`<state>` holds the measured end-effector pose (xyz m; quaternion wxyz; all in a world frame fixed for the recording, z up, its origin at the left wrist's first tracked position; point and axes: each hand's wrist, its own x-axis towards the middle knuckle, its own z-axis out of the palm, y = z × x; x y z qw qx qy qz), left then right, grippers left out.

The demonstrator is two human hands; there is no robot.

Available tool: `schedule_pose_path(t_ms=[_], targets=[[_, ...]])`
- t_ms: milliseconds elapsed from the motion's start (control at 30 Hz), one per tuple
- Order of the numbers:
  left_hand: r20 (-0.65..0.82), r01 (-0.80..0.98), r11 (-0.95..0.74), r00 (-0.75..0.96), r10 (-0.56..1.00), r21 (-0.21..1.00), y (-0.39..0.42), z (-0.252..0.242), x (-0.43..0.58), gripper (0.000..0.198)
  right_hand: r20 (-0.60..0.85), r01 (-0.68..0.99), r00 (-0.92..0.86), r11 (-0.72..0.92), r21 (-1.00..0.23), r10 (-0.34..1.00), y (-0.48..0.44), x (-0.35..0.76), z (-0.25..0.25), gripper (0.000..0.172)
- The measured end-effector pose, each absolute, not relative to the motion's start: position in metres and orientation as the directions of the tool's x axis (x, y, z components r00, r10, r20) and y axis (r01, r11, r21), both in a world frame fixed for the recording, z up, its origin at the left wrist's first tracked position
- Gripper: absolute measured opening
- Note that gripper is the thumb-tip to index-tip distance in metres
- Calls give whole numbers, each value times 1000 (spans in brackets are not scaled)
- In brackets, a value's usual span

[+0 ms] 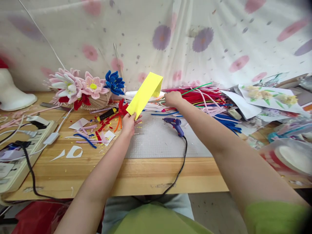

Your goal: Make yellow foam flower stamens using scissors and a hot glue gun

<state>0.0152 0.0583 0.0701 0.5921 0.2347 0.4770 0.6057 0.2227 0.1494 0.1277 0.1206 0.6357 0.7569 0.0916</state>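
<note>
Beyond the green sleeve (275, 214), the right hand (173, 98) curls into the pipe cleaners (209, 97); its hold cannot be told. The left hand (128, 123) pinches the yellow paper (145, 94) by its lower end, holding it off the mat (156, 139).

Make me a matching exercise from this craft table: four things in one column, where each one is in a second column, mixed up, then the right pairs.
Things
1. yellow paper
2. glue gun
3. blue flower
4. pipe cleaners

Places
a. piled at the back of the table, with the right hand on them
b. held up in the left hand
c. lying on the grey mat
d. right beside the pink flowers

Pairs: 1-b, 2-c, 3-d, 4-a
</note>
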Motion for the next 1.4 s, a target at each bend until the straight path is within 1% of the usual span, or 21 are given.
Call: schedule_pose_path(t_ms=[33,100,233,300,367,400,500,667,767,867,967,1067,1167,1333,1400], targets=[[-280,-491,157,-187,942,857,57,70,15,19,-101,945,-124,148,292,987,145,231,138,47],[-287,-488,166,-183,940,857,55,67,15,18,-237,949,-102,166,267,966,133,245,158,48],[-328,-511,194,-185,926,837,49,60,16,15,-427,945,-220,300,129,877,106,250,177,49],[-346,-535,206,-174,922,819,48,57,16,13,-488,937,-293,348,23,822,95,239,174,49],[-359,-565,214,-157,920,797,47,55,16,12,-548,933,-337,349,-86,766,87,224,166,52],[-367,-579,217,-153,918,786,46,54,16,11,-578,934,-341,336,-120,741,84,216,162,53],[-401,-604,233,-156,903,762,45,52,13,12,-645,943,-323,293,-158,693,76,201,149,54],[-443,-617,255,-171,880,744,43,50,8,13,-686,950,-312,207,-235,657,66,208,141,56],[-444,-619,259,-163,881,741,42,48,7,13,-708,912,-392,146,-384,587,61,217,134,59],[-442,-623,269,-139,886,735,41,48,10,11,-661,827,-503,89,-555,557,57,220,119,59],[-470,-646,290,-121,874,706,40,48,12,7,-601,753,-565,55,-656,565,54,221,103,56],[-514,-663,312,-127,849,680,39,49,12,6,-567,670,-620,-10,-742,543,48,225,92,51],[-524,-673,308,-139,841,673,38,49,13,7,-562,621,-633,-85,-779,533,43,229,87,49],[-548,-706,309,-132,826,637,37,48,22,5,-513,621,-628,-21,-783,585,40,230,82,47],[-550,-722,292,-144,823,628,36,46,24,6,-508,616,-631,-19,-787,587,39,233,82,46]])
